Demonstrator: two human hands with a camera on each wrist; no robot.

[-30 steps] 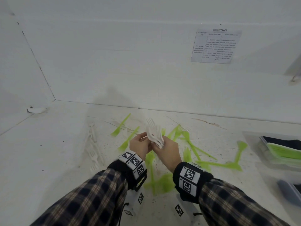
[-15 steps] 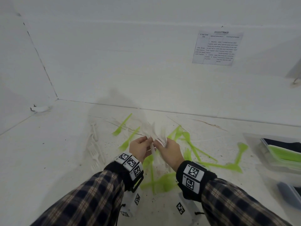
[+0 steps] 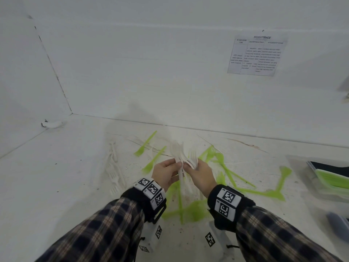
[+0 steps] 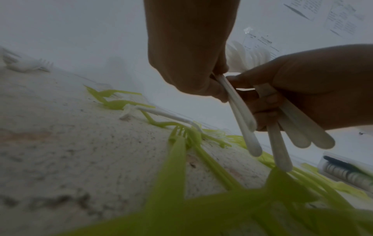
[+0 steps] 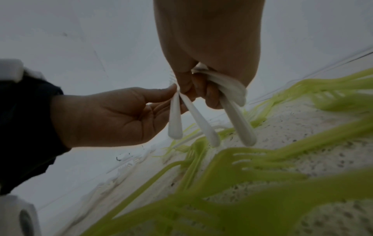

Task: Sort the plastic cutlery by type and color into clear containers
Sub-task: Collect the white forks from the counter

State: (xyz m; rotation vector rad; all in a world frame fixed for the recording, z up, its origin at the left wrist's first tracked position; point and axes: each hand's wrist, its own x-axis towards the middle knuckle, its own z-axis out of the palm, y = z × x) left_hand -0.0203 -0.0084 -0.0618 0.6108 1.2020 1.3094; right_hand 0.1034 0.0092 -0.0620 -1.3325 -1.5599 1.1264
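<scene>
Both hands are working above the desk (image 3: 56,186): the left hand (image 3: 165,172) is pinching two white handles, the right hand (image 3: 200,175) is gripping the white cutlery bundle (image 3: 186,157). Green forks (image 3: 226,167) are lying around, containers (image 3: 321,178) at 3 o'clock. Separating types seems next.

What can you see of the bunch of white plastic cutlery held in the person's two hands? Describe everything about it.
The bunch of white plastic cutlery is matte white, several slim pieces with rounded handle ends. It is held above the table, heads fanned upward and away, handles hanging down and splayed. Fork tines show at the right of the fan; some heads look like spoon bowls. The right hand grips most handles; the left hand pinches a couple at the neck. It is clear of the green cutlery lying below.
</scene>
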